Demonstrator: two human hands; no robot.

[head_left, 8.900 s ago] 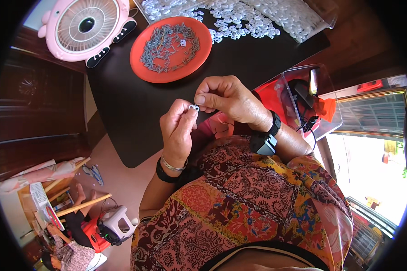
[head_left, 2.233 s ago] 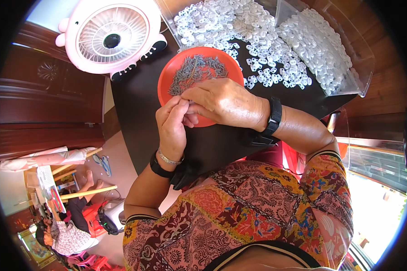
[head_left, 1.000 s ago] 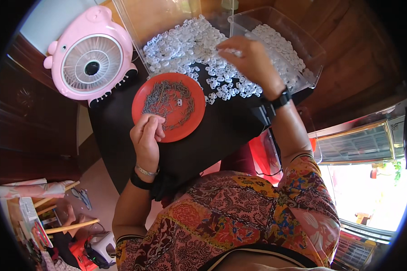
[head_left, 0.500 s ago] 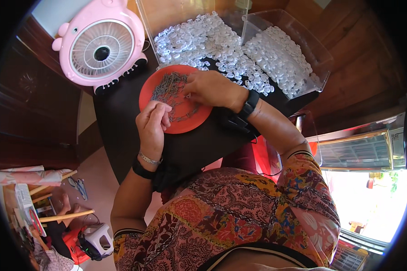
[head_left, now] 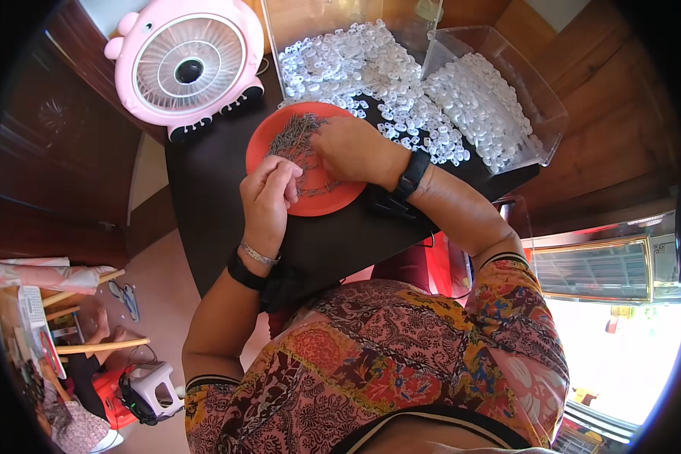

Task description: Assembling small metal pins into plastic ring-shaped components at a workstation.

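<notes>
A round orange-red plate (head_left: 340, 200) on the dark table holds a heap of thin grey metal pieces that look like screws (head_left: 293, 136). At the plate's near left edge, my left hand (head_left: 267, 195) is closed, thumb and fingers pressed together; whatever they hold is too small to make out. Over the plate's right half, my right hand (head_left: 362, 150) reaches down with curled fingers. Its fingertips are by the heap and largely hidden under the hand, so what they pinch does not show.
Beyond the plate are many small white plastic pieces (head_left: 348, 60), some spilled on the table (head_left: 212, 181). A clear bin (head_left: 556, 121) at the right holds more. A pink fan (head_left: 189, 68) stands at the back left. Another person's bare feet (head_left: 102, 325) show at lower left.
The whole view has shifted slightly, so the table things sit farther right. My right fingertips have sunk lower into the plate. The left hand keeps its closed shape at the plate's edge.
</notes>
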